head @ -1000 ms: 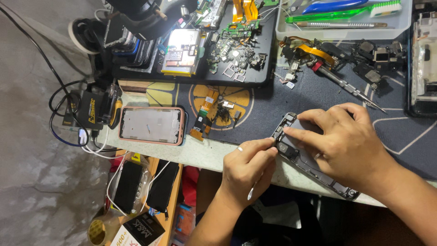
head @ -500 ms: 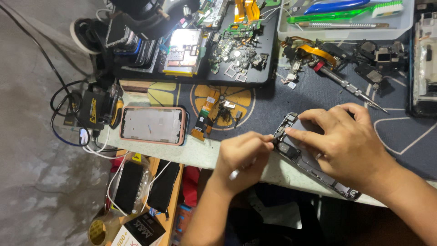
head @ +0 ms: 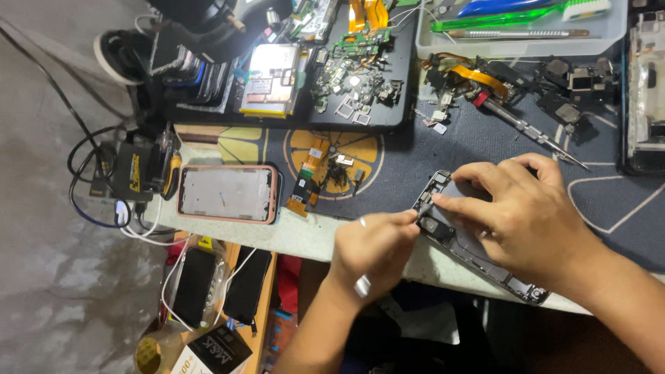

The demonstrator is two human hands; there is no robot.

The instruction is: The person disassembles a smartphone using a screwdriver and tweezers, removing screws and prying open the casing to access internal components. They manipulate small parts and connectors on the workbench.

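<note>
Your left hand (head: pixel 374 246) has slid right since a moment ago, its fingers now pinched on a thin metal tool (head: pixel 361 285) at the opened phone frame (head: pixel 478 242), lower right of centre. Your right hand (head: pixel 526 215) presses flat on that frame, fingers clamping it to the mat (head: pixel 623 201).

At the bench (head: pixel 305 239) edge, the right hand (head: pixel 533 218) presses down on a dark phone frame (head: pixel 471 242) while the left hand (head: pixel 374 246), at its nine o'clock, pinches a thin metal tool (head: pixel 361 285) against the frame's top end.
</note>
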